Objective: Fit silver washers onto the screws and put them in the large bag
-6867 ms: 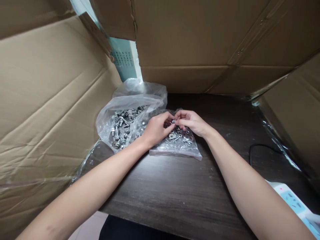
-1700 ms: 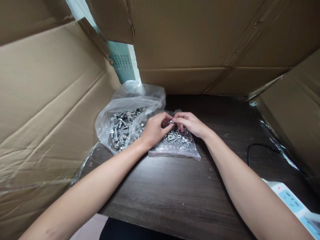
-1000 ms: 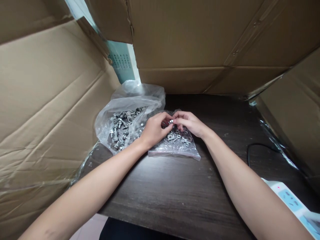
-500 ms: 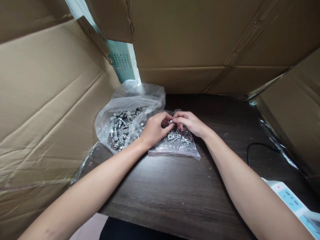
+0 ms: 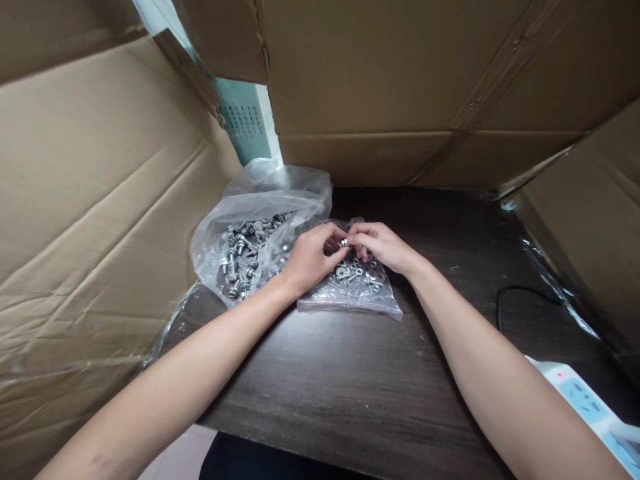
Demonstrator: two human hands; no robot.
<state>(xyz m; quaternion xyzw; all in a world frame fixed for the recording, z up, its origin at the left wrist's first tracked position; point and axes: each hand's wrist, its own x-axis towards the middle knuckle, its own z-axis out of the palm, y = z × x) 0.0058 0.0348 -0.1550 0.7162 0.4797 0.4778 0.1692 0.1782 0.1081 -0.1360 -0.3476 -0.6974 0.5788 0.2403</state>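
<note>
Between the fingertips of my left hand [image 5: 316,257] and my right hand [image 5: 377,244] is a small shiny bolt [image 5: 343,243], with what looks like a nut or washer on it. Both hands are closed in a pinch on it, and the fingers partly hide it. Just under them lies a flat clear zip bag [image 5: 350,303] with loose bolts, nuts and washers [image 5: 357,272] on or in it. Left of my left hand, a larger clear plastic bag [image 5: 210,227] gapes and holds many metal bolts [image 5: 240,250].
Cardboard walls [image 5: 370,73] surround the dark wooden table [image 5: 320,380] at the left, back and right. A white power strip [image 5: 575,393] lies at the right edge, beneath my right forearm's far side. A black cable [image 5: 525,289] curves behind it.
Both hands stay in nearly the same place, still pinching the bolt. Only a slight shift of the whole view and tiny finger movement show.
</note>
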